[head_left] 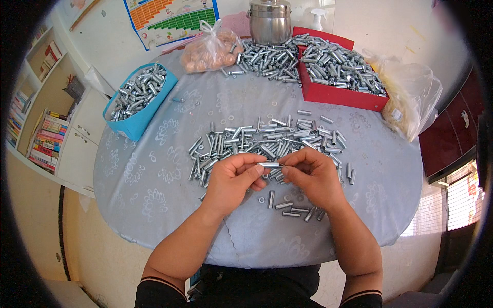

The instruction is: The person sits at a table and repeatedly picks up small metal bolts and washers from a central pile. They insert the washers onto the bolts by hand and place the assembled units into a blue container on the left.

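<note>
My left hand (231,182) and my right hand (314,178) meet over the middle of the table. Between their fingertips lies a short, shiny metal sleeve (270,165), level, with one end pinched by each hand. Whether a bolt sits inside it is too small to tell. Just beyond and partly beneath my hands spreads a loose pile of similar metal sleeves and bolts (241,137). Closer to me are several separate sleeves (283,206) and a small nut (262,199).
A blue box (150,118) of metal parts stands at the far left, a red box (339,97) of them at the far right. Behind are another heap (267,59), a knotted bag of brownish round things (208,54) and a steel pot (270,24). A plastic bag (411,102) hangs over the right edge.
</note>
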`<state>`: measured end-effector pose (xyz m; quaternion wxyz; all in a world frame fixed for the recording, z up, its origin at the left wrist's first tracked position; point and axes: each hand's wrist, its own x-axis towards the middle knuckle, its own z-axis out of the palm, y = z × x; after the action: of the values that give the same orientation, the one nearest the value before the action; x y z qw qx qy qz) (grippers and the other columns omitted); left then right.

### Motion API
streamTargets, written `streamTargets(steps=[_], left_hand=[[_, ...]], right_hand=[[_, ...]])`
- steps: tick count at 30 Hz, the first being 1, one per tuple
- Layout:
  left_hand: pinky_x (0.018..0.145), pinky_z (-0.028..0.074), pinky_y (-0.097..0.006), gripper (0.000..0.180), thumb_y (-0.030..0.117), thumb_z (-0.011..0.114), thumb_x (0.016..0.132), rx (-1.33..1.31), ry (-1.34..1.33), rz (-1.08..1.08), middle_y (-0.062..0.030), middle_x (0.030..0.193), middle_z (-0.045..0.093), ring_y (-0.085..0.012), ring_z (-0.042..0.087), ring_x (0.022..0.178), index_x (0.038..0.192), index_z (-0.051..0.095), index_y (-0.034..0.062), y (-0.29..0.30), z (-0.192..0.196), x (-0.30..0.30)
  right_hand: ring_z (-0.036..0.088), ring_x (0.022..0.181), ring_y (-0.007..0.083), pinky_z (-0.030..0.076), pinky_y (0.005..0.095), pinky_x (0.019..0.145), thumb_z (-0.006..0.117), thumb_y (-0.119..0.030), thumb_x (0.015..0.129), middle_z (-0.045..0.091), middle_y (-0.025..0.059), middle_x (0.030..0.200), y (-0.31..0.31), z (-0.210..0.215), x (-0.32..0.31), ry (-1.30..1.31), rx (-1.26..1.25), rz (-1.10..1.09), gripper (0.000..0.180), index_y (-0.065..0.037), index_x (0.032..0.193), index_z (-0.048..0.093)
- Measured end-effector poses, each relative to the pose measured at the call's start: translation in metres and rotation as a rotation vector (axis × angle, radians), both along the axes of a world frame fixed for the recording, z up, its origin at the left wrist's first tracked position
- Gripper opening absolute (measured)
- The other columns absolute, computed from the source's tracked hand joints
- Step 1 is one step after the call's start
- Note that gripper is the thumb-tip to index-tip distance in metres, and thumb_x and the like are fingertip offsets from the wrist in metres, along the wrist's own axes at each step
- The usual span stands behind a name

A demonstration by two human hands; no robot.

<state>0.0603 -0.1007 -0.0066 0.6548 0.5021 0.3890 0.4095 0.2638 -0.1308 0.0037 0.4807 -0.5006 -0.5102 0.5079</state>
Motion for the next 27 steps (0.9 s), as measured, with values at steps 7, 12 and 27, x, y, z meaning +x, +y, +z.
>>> streamTargets(steps=[7, 12, 27], left_hand=[[0.062, 0.056, -0.026, 0.023, 0.007, 0.060, 0.093, -0.052, -0.042, 0.018, -0.0115, 0.093, 0.071, -0.0138, 0.067, 0.068, 0.113, 0.063, -0.0014, 0.000, 0.004, 0.000], [0.061, 0.057, -0.026, 0.023, 0.007, 0.060, 0.093, -0.066, -0.072, 0.016, -0.0114, 0.093, 0.071, -0.0138, 0.067, 0.068, 0.113, 0.063, -0.0014, 0.001, 0.003, 0.001], [0.061, 0.057, -0.027, 0.023, 0.008, 0.059, 0.093, -0.060, -0.073, -0.008, -0.0137, 0.093, 0.070, -0.0153, 0.067, 0.068, 0.113, 0.062, -0.0024, 0.000, 0.005, -0.001]], right_hand=[[0.064, 0.080, 0.0111, 0.054, 0.0255, 0.072, 0.070, 0.002, 0.083, 0.068, 0.0101, 0.102, 0.001, 0.001, 0.001, 0.153, -0.026, -0.021, 0.011, 0.002, 0.091, 0.063], [0.064, 0.081, 0.0117, 0.054, 0.0257, 0.073, 0.071, 0.002, 0.083, 0.068, 0.0098, 0.103, 0.001, -0.003, -0.001, 0.139, 0.005, -0.049, 0.011, 0.002, 0.091, 0.063], [0.062, 0.077, 0.0083, 0.051, 0.0228, 0.070, 0.074, -0.003, 0.082, 0.067, 0.0021, 0.090, 0.000, -0.005, -0.007, 0.112, 0.038, -0.039, 0.028, -0.001, 0.108, 0.063]])
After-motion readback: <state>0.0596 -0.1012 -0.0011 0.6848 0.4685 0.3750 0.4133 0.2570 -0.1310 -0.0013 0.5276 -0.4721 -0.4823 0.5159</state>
